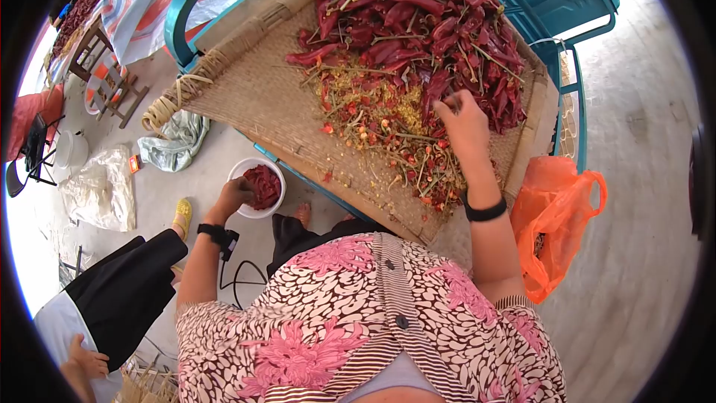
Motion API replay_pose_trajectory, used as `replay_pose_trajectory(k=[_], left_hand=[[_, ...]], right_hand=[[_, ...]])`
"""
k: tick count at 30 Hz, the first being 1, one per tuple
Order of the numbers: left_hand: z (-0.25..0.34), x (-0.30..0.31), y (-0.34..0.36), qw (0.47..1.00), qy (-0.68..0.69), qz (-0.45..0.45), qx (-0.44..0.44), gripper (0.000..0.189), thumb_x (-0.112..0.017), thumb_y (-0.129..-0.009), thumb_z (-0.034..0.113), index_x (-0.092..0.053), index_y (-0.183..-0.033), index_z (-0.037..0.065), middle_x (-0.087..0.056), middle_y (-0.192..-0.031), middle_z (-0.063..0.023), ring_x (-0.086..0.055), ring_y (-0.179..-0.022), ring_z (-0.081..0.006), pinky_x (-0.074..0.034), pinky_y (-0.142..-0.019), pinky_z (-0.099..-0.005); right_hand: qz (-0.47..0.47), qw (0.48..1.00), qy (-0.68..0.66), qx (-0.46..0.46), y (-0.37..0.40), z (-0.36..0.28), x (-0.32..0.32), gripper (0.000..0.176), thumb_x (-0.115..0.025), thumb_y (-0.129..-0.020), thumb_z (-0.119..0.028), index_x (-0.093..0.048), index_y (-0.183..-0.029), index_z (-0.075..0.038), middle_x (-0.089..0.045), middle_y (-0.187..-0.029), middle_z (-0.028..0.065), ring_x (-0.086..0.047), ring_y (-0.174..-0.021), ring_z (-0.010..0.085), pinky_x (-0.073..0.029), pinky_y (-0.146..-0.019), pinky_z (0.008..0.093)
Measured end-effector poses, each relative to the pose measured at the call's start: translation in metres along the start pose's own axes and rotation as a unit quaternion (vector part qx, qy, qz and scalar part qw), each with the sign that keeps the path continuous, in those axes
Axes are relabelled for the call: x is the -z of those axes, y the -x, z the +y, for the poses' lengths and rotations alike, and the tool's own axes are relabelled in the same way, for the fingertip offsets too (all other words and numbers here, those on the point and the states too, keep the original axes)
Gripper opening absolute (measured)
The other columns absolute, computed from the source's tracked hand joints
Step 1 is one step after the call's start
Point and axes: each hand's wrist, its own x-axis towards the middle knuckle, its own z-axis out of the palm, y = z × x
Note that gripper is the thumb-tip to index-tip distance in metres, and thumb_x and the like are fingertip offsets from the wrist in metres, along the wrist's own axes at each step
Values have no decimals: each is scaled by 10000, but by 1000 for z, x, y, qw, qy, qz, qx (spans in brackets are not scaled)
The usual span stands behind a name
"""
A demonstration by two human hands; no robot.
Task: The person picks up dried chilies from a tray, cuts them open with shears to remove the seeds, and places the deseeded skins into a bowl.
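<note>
A heap of dried red peppers (418, 11) lies at the back of a woven tray (253, 97). Stems, yellow seeds and red scraps (388, 119) are spread in front of the heap. My right hand (464, 121) is over the heap's front edge, thumb and fingers bent together at the peppers; what they hold, if anything, is too small to make out. Down to the left, my left hand (237, 195) reaches over the rim of a white bowl (277, 207) holding red peppers (262, 185). Its fingers are curled, and their tips are hard to see.
The tray rests on a teal metal frame (570, 67). An orange plastic bag (552, 216) hangs at its right. Plastic bags (175, 142) and a wooden stool (104, 75) are on the left. Another person's hand (89, 358) shows at the lower left.
</note>
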Motion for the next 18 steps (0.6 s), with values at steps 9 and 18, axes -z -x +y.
replay_pose_trajectory(k=[9, 18], left_hand=[[-95, -21, -56, 995, -13, 96, 38, 313, -632, -776, 117, -659, -1075, 26, -678, -881, -141, -651, -764, -212, -526, -650, -327], [196, -15, 87, 936, 54, -328, -114, 288, -611, -934, 214, -618, -1157, 32, -670, -1010, -31, -616, -901, -114, -502, -782, -271]], right_hand=[[-20, 997, 16, -75, -15, -7, -15, 349, -675, -821, -245, -542, -1066, -35, -657, -902, 137, -642, -801, 292, -490, -739, 404], [-22, 911, -412, -14, 41, -11, 24, 255, -628, -826, -15, -542, -1066, -19, -604, -939, 44, -555, -842, 91, -443, -735, 230]])
